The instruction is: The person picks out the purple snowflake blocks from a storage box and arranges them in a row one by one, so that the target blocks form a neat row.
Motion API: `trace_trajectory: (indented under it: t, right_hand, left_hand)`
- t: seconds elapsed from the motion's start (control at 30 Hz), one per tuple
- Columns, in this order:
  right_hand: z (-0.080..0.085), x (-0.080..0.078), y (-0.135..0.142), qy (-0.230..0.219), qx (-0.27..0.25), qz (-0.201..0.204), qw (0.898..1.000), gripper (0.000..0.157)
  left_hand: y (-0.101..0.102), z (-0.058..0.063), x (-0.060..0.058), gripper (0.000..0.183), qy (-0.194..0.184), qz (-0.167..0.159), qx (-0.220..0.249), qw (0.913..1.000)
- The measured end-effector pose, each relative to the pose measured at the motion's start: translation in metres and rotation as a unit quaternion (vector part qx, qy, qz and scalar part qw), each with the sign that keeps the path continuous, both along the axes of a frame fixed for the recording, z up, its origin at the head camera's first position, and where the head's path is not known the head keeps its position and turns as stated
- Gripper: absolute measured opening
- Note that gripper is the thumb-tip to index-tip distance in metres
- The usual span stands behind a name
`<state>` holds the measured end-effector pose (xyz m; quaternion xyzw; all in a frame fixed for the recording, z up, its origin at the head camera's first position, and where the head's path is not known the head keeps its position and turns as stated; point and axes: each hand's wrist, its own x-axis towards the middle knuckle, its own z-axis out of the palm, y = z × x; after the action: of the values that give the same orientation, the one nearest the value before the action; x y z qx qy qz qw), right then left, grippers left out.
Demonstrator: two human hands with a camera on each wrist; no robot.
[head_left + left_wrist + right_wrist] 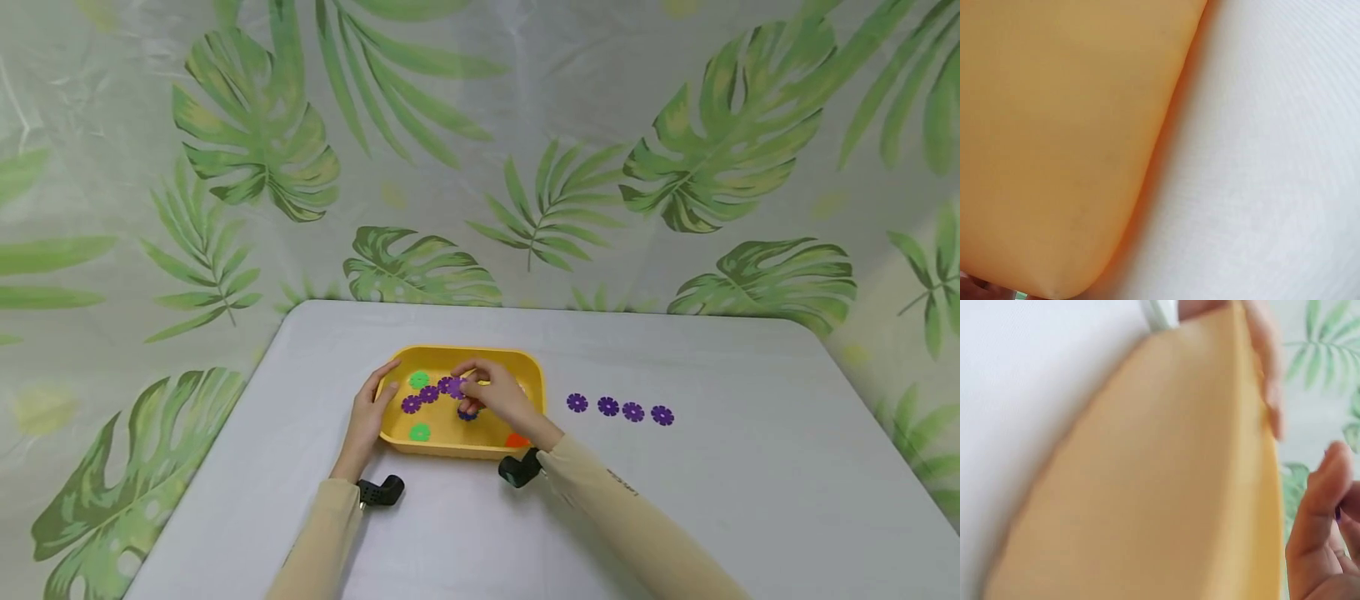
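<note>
My left hand [369,410] grips the left wall of a yellow plastic tray [457,450], fingers along the rim and thumb over its inner side. Over the middle of the tray, my right hand [497,393] pinches a purple snowflake disc [457,388] between thumb and fingertips. Leading up to it is a slanting line of purple discs, from the lower-left disc [411,404] to the upper one [445,385]. Just under the right hand lies a dark blue disc [468,415], partly hidden. In the right wrist view, curled right fingers [1319,506] show beside the tray wall [1135,462].
Inside the tray are two green discs, an upper one [419,380] and a lower one [420,432]. An orange-red piece [517,440] sits in the near right corner, beneath the right wrist. Several purple discs [608,407] form a row on the white table [750,500], right of the tray.
</note>
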<state>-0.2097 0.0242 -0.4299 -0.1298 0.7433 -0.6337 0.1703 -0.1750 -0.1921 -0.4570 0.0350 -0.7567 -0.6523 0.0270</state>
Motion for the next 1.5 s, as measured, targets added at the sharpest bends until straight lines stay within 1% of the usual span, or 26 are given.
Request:
trace_trajectory:
  t: [0.07, 0.2, 0.3, 0.43, 0.57, 0.67, 0.77, 0.87, 0.93, 1.0, 1.07, 1.13, 1.23, 1.3, 1.37, 1.43, 1.5]
  right_hand:
    - [0.005, -0.002, 0.017, -0.002, 0.005, 0.008, 1.0, 0.025]
    - [0.012, -0.003, 0.053, 0.0, 0.021, 0.002, 1.0, 0.027]
    - [0.013, -0.004, 0.082, 0.008, 0.032, -0.009, 0.999, 0.028]
    - [0.009, -0.004, 0.124, 0.025, 0.049, -0.034, 0.998, 0.028]
    - [0.004, -0.001, 0.17, 0.037, 0.059, -0.07, 0.995, 0.029]
    - [-0.003, 0.004, 0.205, 0.041, 0.067, -0.103, 0.992, 0.031]
    - [-0.014, 0.009, 0.239, 0.04, 0.085, -0.139, 0.986, 0.033]
    - [-0.025, 0.015, 0.267, 0.029, 0.121, -0.174, 0.977, 0.034]
    - [-0.032, 0.019, 0.28, 0.019, 0.153, -0.186, 0.97, 0.034]
    - [-0.037, 0.022, 0.289, 0.01, 0.189, -0.189, 0.964, 0.034]
    - [-0.04, 0.024, 0.294, 0.006, 0.22, -0.182, 0.958, 0.034]
    - [-0.041, 0.025, 0.297, 0.009, 0.248, -0.179, 0.952, 0.033]
    - [-0.038, 0.024, 0.295, 0.029, 0.274, -0.18, 0.944, 0.03]
    - [-0.035, 0.022, 0.288, 0.042, 0.271, -0.187, 0.943, 0.029]
    - [-0.03, 0.02, 0.277, 0.051, 0.246, -0.185, 0.95, 0.029]
    - [-0.023, 0.017, 0.261, 0.05, 0.205, -0.177, 0.961, 0.03]
    - [-0.015, 0.014, 0.242, 0.05, 0.167, -0.157, 0.972, 0.032]
  left_hand:
    - [0.0, 0.001, 0.001, 0.041, -0.002, 0.002, -0.003, 1.0]
    - [0.0, -0.001, 0.0, 0.041, -0.005, 0.003, -0.003, 1.0]
    - [-0.003, -0.011, -0.005, 0.041, -0.003, 0.005, 0.005, 1.0]
    - [-0.007, -0.027, -0.012, 0.04, 0.004, 0.01, 0.003, 0.9999]
    - [-0.007, -0.033, -0.014, 0.039, 0.012, 0.015, -0.006, 0.9998]
    - [-0.007, -0.034, -0.014, 0.039, 0.009, 0.017, -0.008, 0.9998]
    - [-0.007, -0.032, -0.014, 0.04, 0.004, 0.015, -0.003, 0.9999]
    - [-0.006, -0.026, -0.012, 0.04, -0.001, 0.009, 0.009, 0.9999]
    - [-0.004, -0.019, -0.009, 0.04, -0.004, 0.005, 0.014, 0.9999]
    - [-0.002, -0.011, -0.005, 0.041, -0.007, 0.003, 0.012, 0.9999]
    - [-0.001, -0.004, -0.002, 0.041, -0.009, 0.004, 0.007, 0.9999]
    - [0.0, 0.0, 0.0, 0.041, -0.01, 0.004, 0.002, 0.9999]
    - [0.0, -0.001, 0.0, 0.041, -0.006, 0.002, 0.008, 1.0]
    - [-0.001, -0.006, -0.003, 0.041, -0.003, 0.002, 0.016, 0.9999]
    - [-0.004, -0.014, -0.006, 0.04, 0.0, 0.004, 0.018, 0.9998]
    - [-0.006, -0.023, -0.01, 0.04, 0.003, 0.006, 0.016, 0.9998]
    - [-0.006, -0.029, -0.012, 0.04, 0.007, 0.008, 0.008, 0.9999]
